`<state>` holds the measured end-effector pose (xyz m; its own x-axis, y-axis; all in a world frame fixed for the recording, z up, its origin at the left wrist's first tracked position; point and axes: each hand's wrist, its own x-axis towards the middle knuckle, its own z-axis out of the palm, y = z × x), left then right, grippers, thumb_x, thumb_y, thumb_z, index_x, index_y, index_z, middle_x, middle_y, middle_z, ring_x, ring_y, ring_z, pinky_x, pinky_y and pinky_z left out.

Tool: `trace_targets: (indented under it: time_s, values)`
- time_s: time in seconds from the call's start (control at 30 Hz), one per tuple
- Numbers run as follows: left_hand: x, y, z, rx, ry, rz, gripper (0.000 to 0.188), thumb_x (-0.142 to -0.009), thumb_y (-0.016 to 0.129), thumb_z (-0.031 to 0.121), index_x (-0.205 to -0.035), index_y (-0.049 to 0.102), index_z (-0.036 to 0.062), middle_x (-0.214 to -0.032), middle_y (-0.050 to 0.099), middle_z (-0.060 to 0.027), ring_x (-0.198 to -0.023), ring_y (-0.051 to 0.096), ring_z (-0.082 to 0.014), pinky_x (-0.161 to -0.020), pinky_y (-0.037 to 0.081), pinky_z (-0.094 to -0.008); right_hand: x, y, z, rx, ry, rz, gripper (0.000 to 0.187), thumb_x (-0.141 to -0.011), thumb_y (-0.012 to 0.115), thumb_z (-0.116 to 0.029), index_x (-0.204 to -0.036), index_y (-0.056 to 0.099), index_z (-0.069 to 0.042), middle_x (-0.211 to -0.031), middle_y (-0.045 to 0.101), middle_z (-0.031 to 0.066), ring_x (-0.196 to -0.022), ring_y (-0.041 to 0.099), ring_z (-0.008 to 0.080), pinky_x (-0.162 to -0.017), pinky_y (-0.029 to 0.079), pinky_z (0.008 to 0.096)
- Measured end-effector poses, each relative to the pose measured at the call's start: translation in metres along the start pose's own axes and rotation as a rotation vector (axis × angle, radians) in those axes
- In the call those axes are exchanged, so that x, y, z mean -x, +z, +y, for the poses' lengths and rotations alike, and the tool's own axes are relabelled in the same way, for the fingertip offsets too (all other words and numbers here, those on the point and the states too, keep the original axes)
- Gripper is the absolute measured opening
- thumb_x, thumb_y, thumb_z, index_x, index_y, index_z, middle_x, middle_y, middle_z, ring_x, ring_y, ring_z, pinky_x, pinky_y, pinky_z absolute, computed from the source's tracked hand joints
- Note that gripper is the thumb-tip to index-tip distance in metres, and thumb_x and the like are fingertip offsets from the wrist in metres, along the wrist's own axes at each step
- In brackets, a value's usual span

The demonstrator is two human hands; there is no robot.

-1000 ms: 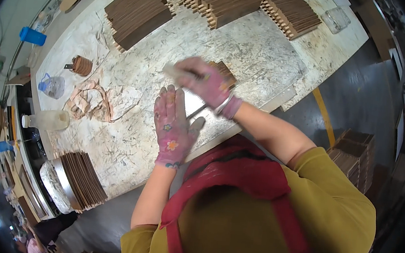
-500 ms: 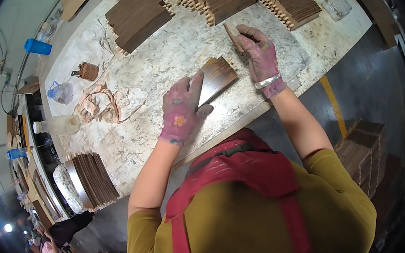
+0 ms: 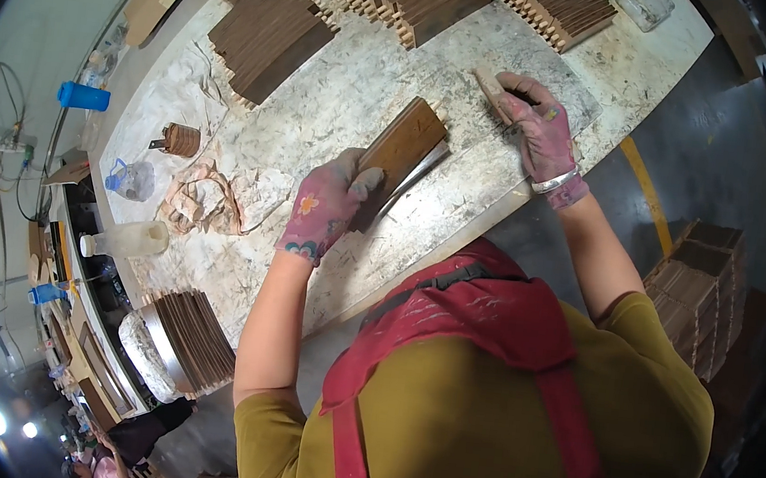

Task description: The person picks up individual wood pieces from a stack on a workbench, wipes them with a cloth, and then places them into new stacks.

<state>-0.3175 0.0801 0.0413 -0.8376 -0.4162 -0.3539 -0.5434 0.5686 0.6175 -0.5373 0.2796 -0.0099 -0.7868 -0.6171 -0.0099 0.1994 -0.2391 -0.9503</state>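
Note:
My left hand (image 3: 329,203), in a pink flowered glove, grips the near end of a small stack of dark brown wooden boards (image 3: 403,152), lifting and tilting it off the pale stained worktable (image 3: 324,93). My right hand (image 3: 541,130), also gloved, with a bracelet at the wrist, is closed on a light wooden block (image 3: 492,90) resting on the table to the right of the boards.
Rows of stacked brown boards (image 3: 270,26) and slatted pieces (image 3: 557,1) line the far side. A brush pot (image 3: 181,138), crumpled rags (image 3: 209,202), a plastic bottle (image 3: 126,238), a blue cup (image 3: 82,96) and another board stack (image 3: 190,338) sit left. Cardboard boxes (image 3: 700,291) stand on the floor at right.
My left hand has taken hold of the boards' near end and tilted them up. My right hand slid right and nearer and now holds the light block on the table.

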Motion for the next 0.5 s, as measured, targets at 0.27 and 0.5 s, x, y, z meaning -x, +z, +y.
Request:
trace_targets:
  time_s: [0.27,0.5]
  values:
    - [-0.015,0.04,-0.002,-0.376,0.236,0.259,0.077,-0.084,0.071,0.042,-0.145,0.041,0.0057,-0.133,0.054,-0.02,-0.12,0.055,-0.0366,-0.1,0.046,-0.0434,-0.007,0.015,0.024,0.114,0.059,-0.133,0.037,-0.091,0.069,-0.016,-0.122,0.061,0.002,-0.114,0.066,0.0092,-0.104,0.063,0.0134,-0.089,0.05,0.0244]
    - [-0.008,0.061,-0.013,-0.36,0.334,0.398,0.069,-0.082,0.074,0.032,-0.142,0.048,0.0096,-0.133,0.055,-0.0184,-0.117,0.056,-0.0373,-0.098,0.047,-0.0438,-0.019,0.047,0.026,0.745,-0.209,-0.197,0.038,-0.088,0.07,-0.027,-0.116,0.065,0.0,-0.109,0.064,0.0176,-0.104,0.062,0.0315,-0.092,0.049,0.0358]
